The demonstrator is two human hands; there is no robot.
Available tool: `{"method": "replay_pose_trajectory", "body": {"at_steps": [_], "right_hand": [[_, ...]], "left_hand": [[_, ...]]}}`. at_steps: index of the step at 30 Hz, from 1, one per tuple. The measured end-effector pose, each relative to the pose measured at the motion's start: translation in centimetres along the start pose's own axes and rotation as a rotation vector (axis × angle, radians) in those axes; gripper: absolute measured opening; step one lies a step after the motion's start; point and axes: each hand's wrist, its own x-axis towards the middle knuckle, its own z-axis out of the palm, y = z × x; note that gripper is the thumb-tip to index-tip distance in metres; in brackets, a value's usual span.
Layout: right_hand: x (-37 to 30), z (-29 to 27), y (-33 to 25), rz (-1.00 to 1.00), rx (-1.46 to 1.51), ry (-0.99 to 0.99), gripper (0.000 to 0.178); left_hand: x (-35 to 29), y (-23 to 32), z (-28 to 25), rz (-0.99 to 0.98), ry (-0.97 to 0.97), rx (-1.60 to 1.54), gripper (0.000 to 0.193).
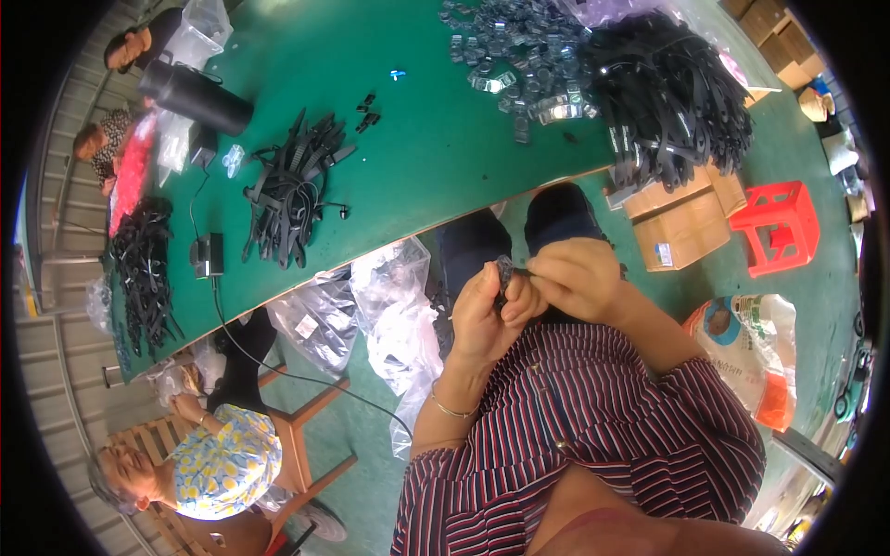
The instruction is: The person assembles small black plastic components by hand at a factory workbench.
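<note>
Over my lap, just off the table's near edge, my two hands meet. My left hand (pixel 493 313) is closed on a small dark piece (pixel 504 271), its fingers curled and its thumb pressed against it. My right hand (pixel 582 278) is closed in a pinch against the same spot from the right; what its fingertips grip is mostly hidden. The held piece is too small to name; it looks black and partly shiny. Beyond my hands on the green table (pixel 399 167) lie a heap of clear plastic clips (pixel 533 60) and a big pile of black straps (pixel 667 102).
Further left are another bundle of black straps (pixel 295 190), a black cylindrical bottle (pixel 197 96) and a black adapter (pixel 207 256) with a trailing cable. A cardboard box (pixel 681 227) and red stool (pixel 777 227) stand right. Plastic bags (pixel 399 306) hang below the table. Several other people sit left.
</note>
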Motion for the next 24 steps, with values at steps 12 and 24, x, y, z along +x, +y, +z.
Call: {"method": "replay_pose_trajectory", "body": {"at_steps": [12, 24], "right_hand": [[-0.1, 1.0, 0.1, 0.190, 0.117, 0.042, 0.016], [0.0, -0.5, 0.2, 0.671, 0.846, -0.067, 0.009]], "left_hand": [[0.1, 0.1, 0.8, -0.018, 0.169, 0.293, 0.028], [-0.7, 1.5, 1.8, 0.098, 0.248, 1.172, 0.012]]}}
